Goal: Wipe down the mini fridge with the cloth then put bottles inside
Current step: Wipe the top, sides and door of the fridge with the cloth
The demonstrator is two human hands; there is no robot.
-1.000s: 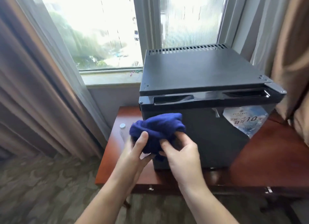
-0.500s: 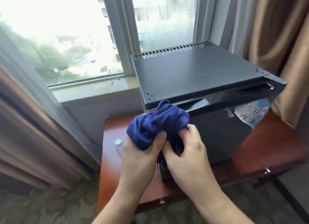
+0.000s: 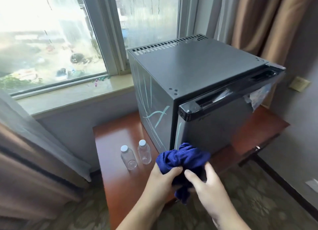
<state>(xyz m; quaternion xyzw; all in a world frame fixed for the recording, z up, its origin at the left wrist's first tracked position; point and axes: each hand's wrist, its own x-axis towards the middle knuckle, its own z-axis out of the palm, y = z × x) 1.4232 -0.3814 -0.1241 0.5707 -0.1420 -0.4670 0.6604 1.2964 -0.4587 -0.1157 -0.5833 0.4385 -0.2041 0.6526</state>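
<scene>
view: head-worn | faces: forward-down | range: near mini fridge [image 3: 197, 71] front-left corner | overlap: single view

Likely a hotel room: mini fridge [image 3: 197, 66] on a wooden worktop [image 3: 117, 137] by the window [image 3: 51, 32], heavy brown curtains [image 3: 254, 20], patterned carpet [image 3: 258, 192].

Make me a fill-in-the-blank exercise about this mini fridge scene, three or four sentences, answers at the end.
The left hand and right hand grip a bunched ____ terry cloth.
____ clear plastic bottles stand upright on the reddish-brown wooden table.
They stand to the ____ of the dark grey metal mini fridge.
Their caps are ____.
Answers: blue, two, left, white.
</scene>
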